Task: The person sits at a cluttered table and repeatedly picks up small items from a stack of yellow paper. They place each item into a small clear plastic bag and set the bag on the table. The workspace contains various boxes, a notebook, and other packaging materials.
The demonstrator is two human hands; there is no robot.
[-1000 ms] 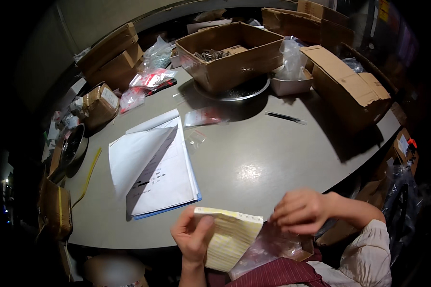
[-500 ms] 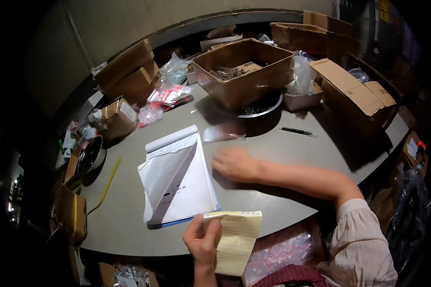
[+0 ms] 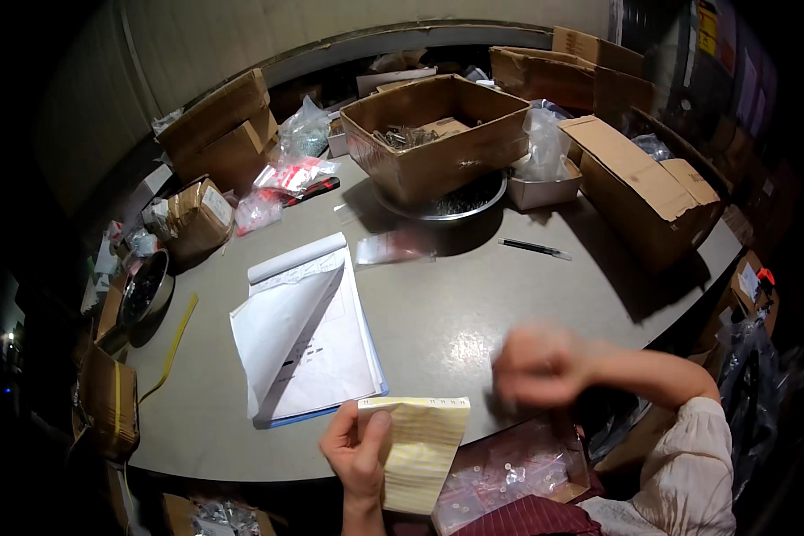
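Observation:
My left hand [image 3: 357,453] is closed at the near table edge, thumb on top, gripping a yellow lined sheet of paper [image 3: 427,451] by its upper left corner. The sheet has a white top strip and hangs over the edge. My right hand [image 3: 540,366] is blurred by motion above the right part of the near edge; its fingers cannot be made out. Just beyond my left hand lies a stack of white papers [image 3: 326,353] on a blue backing, the top page partly curled. A small clear plastic bag [image 3: 386,247] with red on it lies past the papers.
A black pen [image 3: 534,248] lies on the grey table [image 3: 447,308]. At the back, a cardboard box [image 3: 456,165] of metal parts rests on a metal bowl [image 3: 473,204]. Boxes ring the table. Below the near edge sits a box of small clear bags [image 3: 509,473].
My right hand has moved right and nearer, away from beside the papers. My left hand keeps its hold on the yellow sheet. The whole view has shifted slightly.

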